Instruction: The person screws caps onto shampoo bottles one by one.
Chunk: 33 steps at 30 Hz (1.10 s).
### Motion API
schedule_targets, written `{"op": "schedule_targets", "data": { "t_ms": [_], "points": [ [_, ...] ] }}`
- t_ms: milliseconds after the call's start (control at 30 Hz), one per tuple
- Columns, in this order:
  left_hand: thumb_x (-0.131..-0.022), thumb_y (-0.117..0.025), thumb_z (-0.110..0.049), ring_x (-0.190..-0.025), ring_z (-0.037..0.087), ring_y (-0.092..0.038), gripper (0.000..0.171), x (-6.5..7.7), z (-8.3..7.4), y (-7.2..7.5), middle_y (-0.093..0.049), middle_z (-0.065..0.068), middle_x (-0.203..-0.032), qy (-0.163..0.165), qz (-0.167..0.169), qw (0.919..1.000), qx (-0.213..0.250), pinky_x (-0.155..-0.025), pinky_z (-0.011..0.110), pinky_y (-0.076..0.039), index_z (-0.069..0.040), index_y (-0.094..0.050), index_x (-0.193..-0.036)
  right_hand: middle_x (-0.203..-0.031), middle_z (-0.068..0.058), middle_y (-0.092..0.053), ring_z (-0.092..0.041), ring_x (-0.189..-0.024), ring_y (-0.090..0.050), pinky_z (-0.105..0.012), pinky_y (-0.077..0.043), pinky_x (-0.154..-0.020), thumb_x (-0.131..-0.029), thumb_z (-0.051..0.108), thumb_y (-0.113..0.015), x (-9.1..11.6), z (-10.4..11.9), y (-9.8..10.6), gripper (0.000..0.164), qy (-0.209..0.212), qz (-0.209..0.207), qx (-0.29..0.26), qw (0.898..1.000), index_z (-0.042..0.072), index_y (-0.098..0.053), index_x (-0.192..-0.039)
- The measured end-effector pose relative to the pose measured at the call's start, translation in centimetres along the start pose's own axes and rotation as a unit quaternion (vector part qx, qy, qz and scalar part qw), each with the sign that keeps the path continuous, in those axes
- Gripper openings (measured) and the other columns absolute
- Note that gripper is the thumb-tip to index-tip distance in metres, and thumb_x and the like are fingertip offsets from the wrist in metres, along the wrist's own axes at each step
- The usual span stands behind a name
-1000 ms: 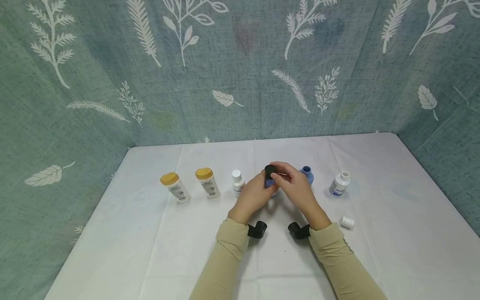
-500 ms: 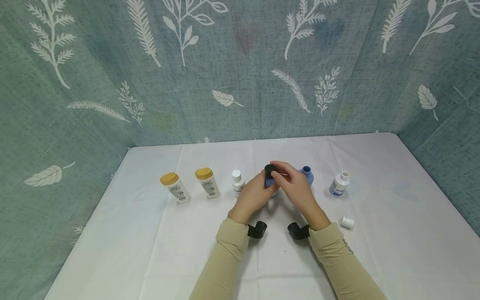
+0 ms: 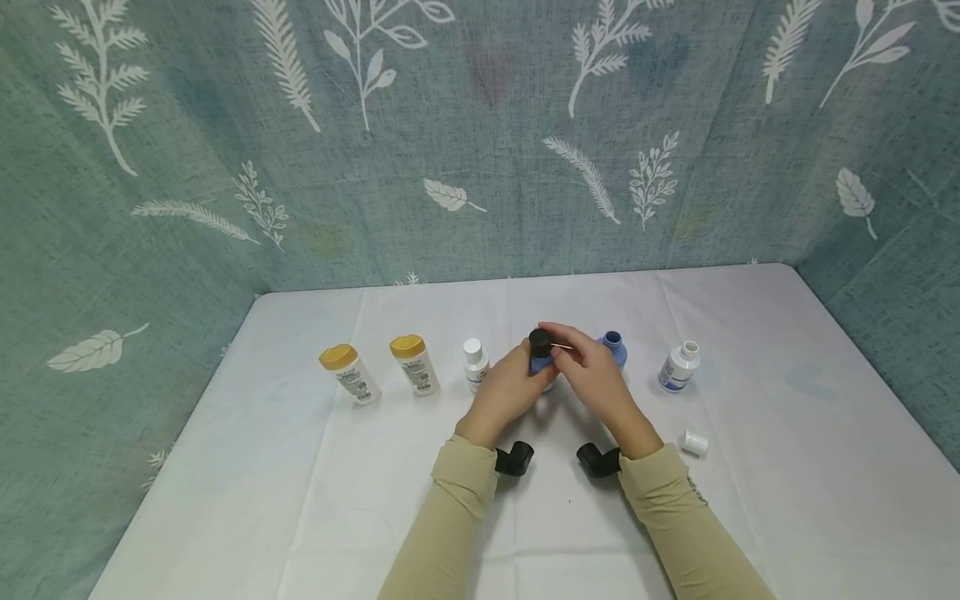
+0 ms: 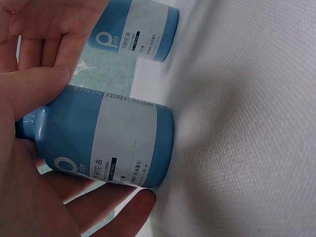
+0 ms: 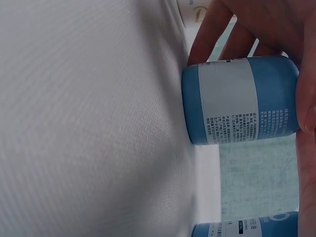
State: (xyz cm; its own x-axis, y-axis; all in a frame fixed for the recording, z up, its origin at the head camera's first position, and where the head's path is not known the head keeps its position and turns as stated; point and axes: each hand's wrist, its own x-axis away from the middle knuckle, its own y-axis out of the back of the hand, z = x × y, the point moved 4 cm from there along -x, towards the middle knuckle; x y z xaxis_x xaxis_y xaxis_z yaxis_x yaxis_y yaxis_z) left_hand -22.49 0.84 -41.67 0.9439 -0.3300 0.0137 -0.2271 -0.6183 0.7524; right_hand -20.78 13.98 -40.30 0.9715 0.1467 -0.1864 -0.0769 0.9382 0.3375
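Note:
In the head view my left hand (image 3: 506,392) holds a blue bottle (image 3: 537,364) with a black cap (image 3: 540,342). Its white label shows in the left wrist view, where the blue bottle (image 4: 123,136) stands with its base at the cloth. Over the top comes my right hand (image 3: 596,379), index finger curled round the far side of the cap and thumb at its near right side. The right fingertips are partly hidden. Just beyond the right hand stands a second blue bottle (image 3: 613,350), uncapped, its dark mouth showing.
A white bottle with a white cap (image 3: 476,364) stands left of the hands. Farther left are two white bottles with yellow caps, one inner (image 3: 416,367) and one outer (image 3: 350,375). To the right are an uncapped white bottle (image 3: 678,368) and a loose white cap (image 3: 694,444).
My right thumb has shifted slightly right, from the front of the black cap to its side. The left hand and the bottle have stayed in place.

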Motion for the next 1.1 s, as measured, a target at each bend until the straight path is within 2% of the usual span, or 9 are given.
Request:
{"op": "schedule_targets", "data": {
  "t_ms": [167, 333, 433, 533, 767, 1100],
  "points": [
    [-0.088, -0.053, -0.045, -0.105, 0.022, -0.059, 0.045, 0.0, 0.0, 0.0, -0.060, 0.007, -0.119, 0.002, 0.002, 1.0000, 0.001, -0.086, 0.040, -0.046, -0.013, -0.050, -0.120, -0.127, -0.003, -0.056, -0.018, -0.110, -0.058, -0.038, -0.047, -0.091, -0.094, 0.020, -0.052, -0.1, 0.1, 0.0, 0.035, -0.005, 0.003, 0.004, 1.000, 0.027, -0.053, -0.128],
    [-0.089, -0.053, -0.040, -0.108, 0.024, -0.058, 0.043, 0.0, -0.1, 0.0, -0.059, 0.008, -0.121, 0.001, 0.005, 1.0000, 0.006, -0.088, 0.041, -0.046, -0.012, -0.049, -0.122, -0.129, -0.010, -0.054, -0.024, -0.117, -0.053, -0.037, -0.043, -0.097, -0.092, 0.010, -0.054, 0.3, 2.0, 0.1, 0.039, 0.007, 0.008, 0.007, 1.000, 0.012, -0.051, -0.131],
    [-0.089, -0.054, -0.041, -0.108, 0.024, -0.057, 0.044, 0.0, -0.1, 0.0, -0.059, 0.008, -0.120, 0.001, 0.006, 0.9999, 0.009, -0.088, 0.041, -0.046, -0.012, -0.049, -0.122, -0.131, -0.012, -0.052, -0.025, -0.117, -0.052, -0.036, -0.043, -0.097, -0.091, 0.008, -0.054, 0.7, 3.2, 0.2, 0.041, 0.005, 0.012, 0.009, 1.000, 0.008, -0.049, -0.132],
    [-0.089, -0.053, -0.042, -0.108, 0.023, -0.057, 0.045, 0.0, 0.0, 0.0, -0.059, 0.007, -0.121, 0.002, 0.005, 0.9999, 0.009, -0.088, 0.041, -0.046, -0.012, -0.050, -0.122, -0.130, -0.012, -0.053, -0.025, -0.117, -0.053, -0.036, -0.043, -0.097, -0.091, 0.010, -0.056, 0.7, 3.6, 0.2, 0.041, 0.005, 0.011, 0.009, 1.000, 0.007, -0.050, -0.131],
    [-0.089, -0.053, -0.041, -0.106, 0.023, -0.058, 0.044, 0.0, 0.0, 0.0, -0.059, 0.007, -0.120, -0.002, 0.004, 1.0000, 0.008, -0.087, 0.041, -0.046, -0.012, -0.050, -0.122, -0.129, -0.013, -0.052, -0.027, -0.115, -0.053, -0.038, -0.043, -0.097, -0.089, 0.009, -0.059, 0.7, 3.6, 0.2, 0.042, 0.035, 0.004, -0.002, 0.999, 0.003, -0.050, -0.129],
    [-0.089, -0.053, -0.041, -0.107, 0.024, -0.058, 0.041, 0.0, 0.1, -0.1, -0.059, 0.007, -0.119, -0.001, 0.006, 1.0000, 0.007, -0.088, 0.042, -0.046, -0.013, -0.051, -0.119, -0.121, -0.011, -0.054, -0.023, -0.111, -0.055, -0.034, -0.044, -0.096, -0.088, 0.010, -0.061, 0.6, 3.4, 0.1, 0.041, 0.030, 0.000, 0.007, 1.000, 0.007, -0.053, -0.128]
  ]
}}
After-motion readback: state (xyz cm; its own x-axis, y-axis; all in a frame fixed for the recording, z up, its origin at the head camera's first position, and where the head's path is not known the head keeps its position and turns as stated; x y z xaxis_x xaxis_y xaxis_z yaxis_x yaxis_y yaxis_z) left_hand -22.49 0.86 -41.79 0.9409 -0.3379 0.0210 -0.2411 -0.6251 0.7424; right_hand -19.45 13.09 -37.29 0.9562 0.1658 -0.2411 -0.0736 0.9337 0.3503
